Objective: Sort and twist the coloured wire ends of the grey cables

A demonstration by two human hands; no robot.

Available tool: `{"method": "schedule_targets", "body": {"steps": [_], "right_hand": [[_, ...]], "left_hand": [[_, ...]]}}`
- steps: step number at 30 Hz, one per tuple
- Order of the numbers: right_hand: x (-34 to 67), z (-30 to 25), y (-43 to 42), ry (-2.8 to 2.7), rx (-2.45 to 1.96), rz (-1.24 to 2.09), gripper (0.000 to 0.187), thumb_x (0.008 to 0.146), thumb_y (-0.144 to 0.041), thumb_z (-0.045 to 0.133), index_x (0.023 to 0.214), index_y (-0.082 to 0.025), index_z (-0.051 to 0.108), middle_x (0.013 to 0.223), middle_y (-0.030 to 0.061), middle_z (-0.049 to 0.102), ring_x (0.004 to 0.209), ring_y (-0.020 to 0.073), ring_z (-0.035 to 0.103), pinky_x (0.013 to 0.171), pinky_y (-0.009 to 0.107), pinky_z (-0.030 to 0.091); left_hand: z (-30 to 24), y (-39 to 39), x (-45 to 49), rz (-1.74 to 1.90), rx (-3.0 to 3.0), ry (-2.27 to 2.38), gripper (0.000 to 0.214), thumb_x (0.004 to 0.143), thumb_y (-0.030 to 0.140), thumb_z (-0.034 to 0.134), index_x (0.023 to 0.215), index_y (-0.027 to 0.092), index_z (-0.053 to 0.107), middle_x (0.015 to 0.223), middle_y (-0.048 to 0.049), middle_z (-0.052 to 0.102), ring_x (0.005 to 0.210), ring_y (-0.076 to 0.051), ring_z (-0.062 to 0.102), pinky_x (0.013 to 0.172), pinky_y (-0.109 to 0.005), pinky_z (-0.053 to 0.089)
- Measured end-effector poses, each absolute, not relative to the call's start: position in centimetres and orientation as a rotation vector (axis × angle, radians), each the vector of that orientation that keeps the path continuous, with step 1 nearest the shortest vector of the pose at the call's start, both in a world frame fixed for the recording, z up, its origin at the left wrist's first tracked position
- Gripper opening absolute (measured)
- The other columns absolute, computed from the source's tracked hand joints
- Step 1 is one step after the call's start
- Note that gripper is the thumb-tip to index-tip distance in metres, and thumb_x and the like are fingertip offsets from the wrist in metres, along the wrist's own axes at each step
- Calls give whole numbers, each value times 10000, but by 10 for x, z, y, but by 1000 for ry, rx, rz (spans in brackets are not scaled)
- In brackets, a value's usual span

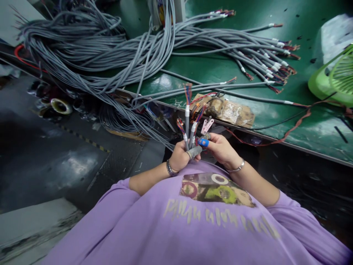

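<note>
My left hand (181, 156) is closed round several grey cables (187, 119) just off the table's front edge. Their stripped ends point up, showing white sleeves and thin coloured wires (188, 95). A grey wrap covers the left thumb. My right hand (219, 146) is beside it, thumb and finger pinched together near the wires at the left fingertips. The right thumb wears a blue cover (203, 142) and a finger has a grey wrap. What the pinch holds is too small to make out. A pink clip (207, 126) stands just beyond the hands.
A large bundle of grey cables (116, 55) lies across the green table (292, 136), stripped ends to the right. A worn wooden block (234, 113) sits at the edge. At right are a green fan (320, 82) and a plastic bag (335, 36). Wire coils (61, 106) stand below left.
</note>
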State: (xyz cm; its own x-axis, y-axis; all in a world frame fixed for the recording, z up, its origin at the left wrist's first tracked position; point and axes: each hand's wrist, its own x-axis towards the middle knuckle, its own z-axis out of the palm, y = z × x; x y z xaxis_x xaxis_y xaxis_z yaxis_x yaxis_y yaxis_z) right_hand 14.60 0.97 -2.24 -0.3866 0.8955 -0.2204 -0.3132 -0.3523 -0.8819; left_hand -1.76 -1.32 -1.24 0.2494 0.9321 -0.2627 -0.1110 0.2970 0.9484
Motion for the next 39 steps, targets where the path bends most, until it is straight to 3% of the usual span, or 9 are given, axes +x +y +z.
{"method": "schedule_targets", "body": {"steps": [5, 9, 16, 22, 28, 39], "right_hand": [[147, -26, 12, -889, -980, 1847, 382, 629, -442, 883, 699, -159, 637, 587, -14, 621, 497, 79, 515, 466, 203, 387], [158, -34, 19, -771, -944, 1974, 418, 569, -454, 912, 688, -164, 637, 590, -30, 592, 493, 70, 478, 489, 216, 467], [153, -32, 42, -545, -901, 1960, 561, 749, -737, 659, 809, -179, 662, 713, 13, 645, 559, 94, 527, 513, 219, 490], [135, -28, 48, -525, -900, 1832, 536, 709, -715, 719, 789, -189, 649, 646, -15, 615, 554, 94, 505, 525, 227, 446], [134, -31, 47, -614, -940, 1789, 594, 690, -788, 668, 783, -203, 635, 715, 23, 663, 647, 144, 578, 560, 270, 446], [144, -29, 46, -625, -867, 1946, 702, 725, -879, 504, 840, -204, 660, 705, 13, 634, 555, 108, 522, 522, 249, 449]], "left_hand": [[-23, -14, -17, 1019, 845, 1126, 380, 714, 482, 783, 627, 136, 650, 572, -35, 674, 449, -122, 598, 488, -250, 538], [-21, -13, -15, 1076, 794, 1114, 386, 700, 489, 790, 623, 138, 651, 565, -32, 669, 447, -120, 595, 466, -242, 534], [-13, -9, -5, 1067, 777, 1080, 416, 670, 520, 802, 634, 139, 638, 576, -32, 666, 460, -125, 599, 474, -251, 541], [-14, -2, 1, 1070, 770, 1116, 420, 675, 523, 792, 658, 144, 612, 584, -26, 669, 462, -118, 599, 479, -239, 537], [-15, -1, 3, 1007, 747, 1148, 450, 634, 539, 814, 709, 151, 599, 567, -21, 657, 442, -127, 585, 450, -251, 525], [-22, -13, -9, 1115, 803, 1089, 386, 704, 495, 785, 618, 149, 638, 566, -34, 671, 441, -126, 594, 456, -254, 537]]}}
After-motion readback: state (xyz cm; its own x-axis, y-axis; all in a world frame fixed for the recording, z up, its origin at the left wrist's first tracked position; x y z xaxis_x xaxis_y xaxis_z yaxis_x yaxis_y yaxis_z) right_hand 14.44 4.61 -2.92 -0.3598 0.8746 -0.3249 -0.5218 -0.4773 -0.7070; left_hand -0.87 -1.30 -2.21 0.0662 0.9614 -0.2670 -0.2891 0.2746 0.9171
